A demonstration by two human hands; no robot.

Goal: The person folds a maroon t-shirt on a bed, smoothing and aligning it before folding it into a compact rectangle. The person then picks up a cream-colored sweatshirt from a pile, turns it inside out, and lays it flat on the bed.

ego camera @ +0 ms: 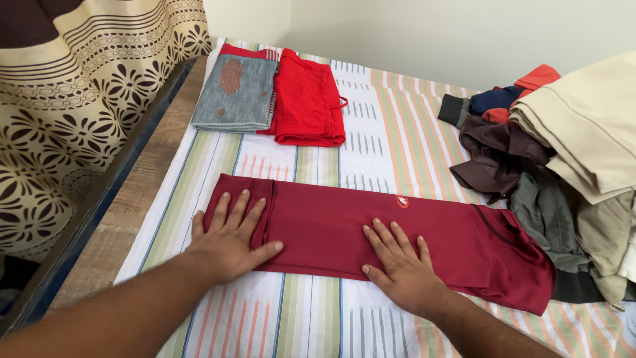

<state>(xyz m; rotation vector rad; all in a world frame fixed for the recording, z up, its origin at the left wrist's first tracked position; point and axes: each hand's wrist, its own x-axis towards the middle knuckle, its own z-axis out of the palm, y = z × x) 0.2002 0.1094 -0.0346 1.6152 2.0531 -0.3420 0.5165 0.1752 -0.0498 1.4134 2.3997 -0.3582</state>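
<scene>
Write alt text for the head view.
Both hands, left and right, press flat on a dark red garment on a striped bedsheet. Folded grey and red clothes lie beyond; an unfolded pile sits right.

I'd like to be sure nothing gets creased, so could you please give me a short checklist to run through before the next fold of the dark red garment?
1. Both hands on the cloth: left hand and right hand lie flat, palms down, on the dark red garment. Ok.
2. Garment laid as a long, even strip: the left part is smooth, but the right end is bunched and wrinkled. Not ok.
3. Right end free: it touches the pile of unfolded clothes. Not ok.
4. Bare striped sheet behind the garment: ok.
5. Folded grey piece and folded red piece lie apart from the strip: ok.
6. Underside creases: cannot tell.
</scene>
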